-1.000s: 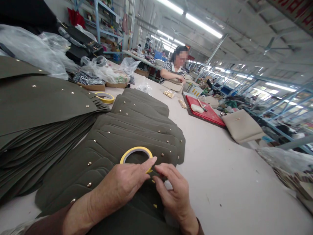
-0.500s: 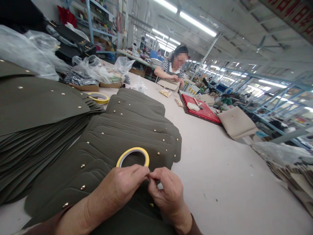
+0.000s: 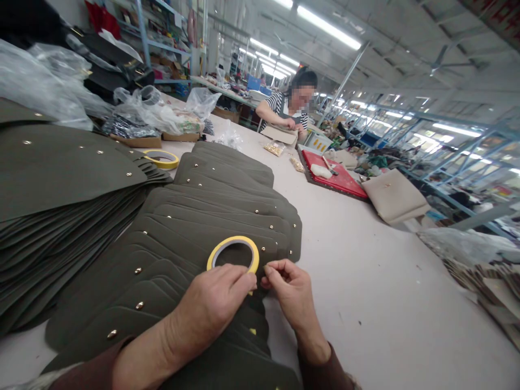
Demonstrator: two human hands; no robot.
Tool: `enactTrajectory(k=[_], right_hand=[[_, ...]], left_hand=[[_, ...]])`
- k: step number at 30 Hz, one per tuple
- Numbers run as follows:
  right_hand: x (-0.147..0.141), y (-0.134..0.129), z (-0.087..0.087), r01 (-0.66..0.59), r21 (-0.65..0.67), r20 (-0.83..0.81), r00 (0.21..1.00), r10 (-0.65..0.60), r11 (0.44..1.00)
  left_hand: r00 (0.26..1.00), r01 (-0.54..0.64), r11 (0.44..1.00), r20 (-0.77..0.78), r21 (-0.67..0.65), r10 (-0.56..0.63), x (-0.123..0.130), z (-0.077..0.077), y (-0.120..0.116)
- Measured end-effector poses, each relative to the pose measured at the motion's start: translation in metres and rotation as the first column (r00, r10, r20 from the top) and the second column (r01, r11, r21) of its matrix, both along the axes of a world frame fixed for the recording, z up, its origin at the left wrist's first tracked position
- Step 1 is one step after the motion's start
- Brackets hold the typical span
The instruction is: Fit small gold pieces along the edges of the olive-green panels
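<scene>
Far left of the hands, a tall stack of olive panels (image 3: 60, 184) is piled. The left hand (image 3: 211, 303) is closed over the near edge of the yellow tape roll (image 3: 233, 253), which rests on the fanned olive pieces (image 3: 203, 227). The right hand (image 3: 290, 287) is pinched beside it, seemingly on the tape end; a steady pull would be needed next.

A long pale table (image 3: 365, 303) runs down a big workshop hall. Tube lights (image 3: 325, 24) hang in rows under a grey ceiling (image 3: 398, 38). Blue metal shelves (image 3: 162, 49) stand at the left, blue racks (image 3: 459, 162) at the right
</scene>
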State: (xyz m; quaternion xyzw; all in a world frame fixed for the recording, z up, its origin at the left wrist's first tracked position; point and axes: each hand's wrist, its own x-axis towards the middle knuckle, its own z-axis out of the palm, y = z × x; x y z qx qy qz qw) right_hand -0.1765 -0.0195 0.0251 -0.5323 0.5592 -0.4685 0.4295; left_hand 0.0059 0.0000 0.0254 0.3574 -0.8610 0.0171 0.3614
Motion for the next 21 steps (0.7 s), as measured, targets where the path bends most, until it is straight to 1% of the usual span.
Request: enactTrajectory(k=[2, 4, 5, 7, 9, 11, 13, 15, 16, 18, 21], right_hand=[[-0.003, -0.006, -0.005, -0.003, -0.013, -0.011, 1.0, 0.003, 1.0], [-0.003, -0.013, -0.009, -0.011, -0.044, -0.059, 0.998, 0.008, 0.999], [-0.003, -0.016, -0.01, -0.011, -0.063, -0.083, 0.997, 0.006, 0.998], [-0.004, -0.021, -0.01, -0.009, -0.081, -0.089, 0.996, 0.002, 0.997], [-0.006, -0.023, -0.007, -0.011, -0.036, -0.036, 0.999, 0.01, 0.999], [-0.009, -0.019, -0.004, -0.041, 0.05, 0.005, 0.999, 0.041, 0.998], [-0.012, -0.012, -0.003, -0.085, 0.133, -0.02, 0.996, 0.088, 0.988], [-0.014, -0.005, -0.004, -0.112, 0.174, -0.097, 0.987, 0.13, 0.978], [-0.013, -0.002, -0.005, -0.117, 0.166, -0.152, 0.978, 0.143, 0.979], [-0.011, 0.002, -0.008, -0.12, 0.095, -0.287, 0.947, 0.143, 0.988], [-0.006, 0.003, -0.011, -0.126, -0.032, -0.464, 0.881, 0.097, 0.992]], left_hand=[[0.989, -0.073, 0.995, 0.131, 0.061, 0.065, 0.001, -0.004, -0.008], [0.966, -0.12, 0.985, 0.241, 0.121, 0.088, 0.001, -0.008, -0.016], [0.957, -0.135, 0.98, 0.275, 0.145, 0.091, 0.0, -0.01, -0.019], [0.953, -0.139, 0.971, 0.293, 0.192, 0.079, -0.001, -0.012, -0.022], [0.959, -0.132, 0.958, 0.276, 0.256, 0.058, -0.002, -0.013, -0.022], [0.962, -0.129, 0.941, 0.269, 0.313, 0.042, -0.002, -0.013, -0.021], [0.957, -0.13, 0.932, 0.288, 0.339, 0.029, -0.001, -0.012, -0.021], [0.951, -0.135, 0.932, 0.307, 0.337, 0.027, -0.001, -0.011, -0.021], [0.951, -0.137, 0.933, 0.309, 0.333, 0.029, -0.001, -0.01, -0.021], [0.953, -0.14, 0.933, 0.302, 0.332, 0.035, -0.001, -0.009, -0.02], [0.954, -0.148, 0.93, 0.298, 0.337, 0.044, -0.002, -0.008, -0.019]])
